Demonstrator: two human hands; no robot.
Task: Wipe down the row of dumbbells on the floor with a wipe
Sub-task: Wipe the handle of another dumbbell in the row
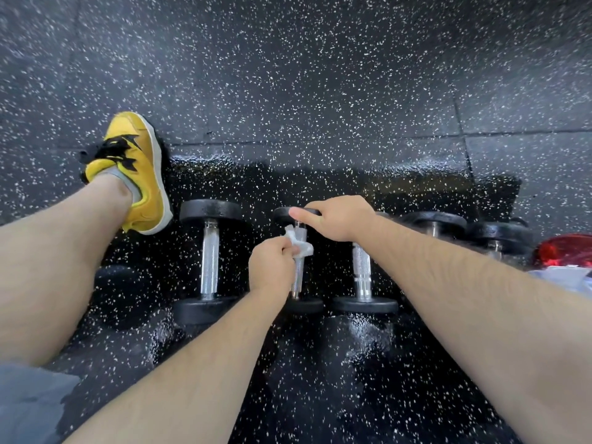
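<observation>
Chrome-handled dumbbell (298, 277) lengthwise away from the person (wipe (301, 246) on its handle)

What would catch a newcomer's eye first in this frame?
The bright yellow shoe at left on the speckled black floor stands out first. In the middle, the left grip pinches a white wipe against the silver handle of a dumbbell, while the right grip holds its far end.
</observation>
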